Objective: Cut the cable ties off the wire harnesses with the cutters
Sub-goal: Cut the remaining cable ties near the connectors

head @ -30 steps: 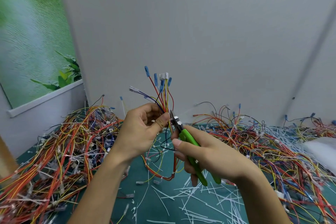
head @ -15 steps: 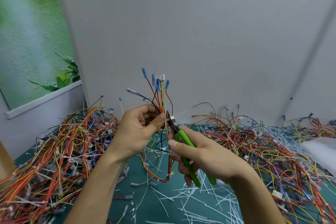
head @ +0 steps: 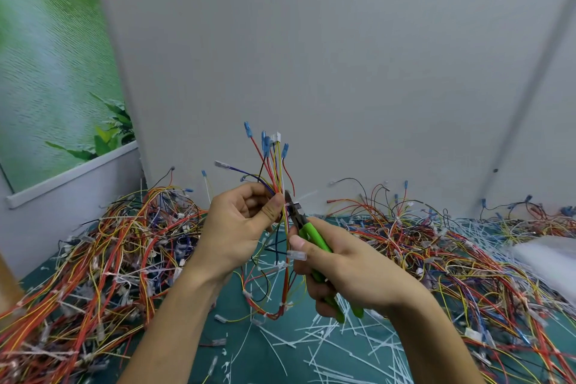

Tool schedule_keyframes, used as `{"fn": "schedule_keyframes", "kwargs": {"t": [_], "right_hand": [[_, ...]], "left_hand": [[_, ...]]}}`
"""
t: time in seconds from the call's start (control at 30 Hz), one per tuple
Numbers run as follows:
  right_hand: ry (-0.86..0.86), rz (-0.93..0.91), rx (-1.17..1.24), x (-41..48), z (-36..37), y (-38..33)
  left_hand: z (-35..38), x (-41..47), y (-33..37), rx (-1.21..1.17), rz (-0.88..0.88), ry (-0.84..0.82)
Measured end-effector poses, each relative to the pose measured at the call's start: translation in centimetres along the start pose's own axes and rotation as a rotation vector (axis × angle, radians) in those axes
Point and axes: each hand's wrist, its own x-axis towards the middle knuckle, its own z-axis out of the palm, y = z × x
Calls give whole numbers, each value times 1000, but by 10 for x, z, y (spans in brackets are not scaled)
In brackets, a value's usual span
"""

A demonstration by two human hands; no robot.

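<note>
A dark green surface (head: 174, 365) carries a heap of tangled wires (head: 93, 259) at the left, another heap (head: 452, 259) at the right, and loose white cut ties (head: 327, 349) scattered between them.

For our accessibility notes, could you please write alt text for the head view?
A left hand holds a wire harness upright while the right hand sets green-handled cutters against it; loose harnesses and cut ties cover the green table.

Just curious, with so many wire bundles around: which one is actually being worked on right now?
The wire harness pinched upright in the left hand, its blue terminals fanning upward. The green-handled cutters in the right hand touch it; the others lie heaped on the table.
</note>
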Motion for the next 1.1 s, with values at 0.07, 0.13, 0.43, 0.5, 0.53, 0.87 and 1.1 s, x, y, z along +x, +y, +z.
{"fn": "schedule_keyframes", "kwargs": {"t": [0.07, 0.13, 0.43, 0.5, 0.53, 0.87, 1.1], "right_hand": [[5, 4, -2, 1, 1, 0], [-3, 5, -19, 2, 1, 0], [27, 29, -42, 6, 1, 7], [37, 26, -25, 7, 2, 7], [32, 26, -17, 6, 2, 5], [-33, 53, -54, 0, -4, -2], [-23, 52, 32, 0, -3, 1]], "left_hand": [[3, 0, -1, 17, -2, 17], [2, 0, -2, 32, -2, 16], [0, 0, 0, -9, -15, -4], [0, 0, 0, -18, -13, -10], [0, 0, 1, -20, -11, -13], [-2, 0, 1, 1, -8, -54], [-1, -1, 0, -27, -8, -56]]}}
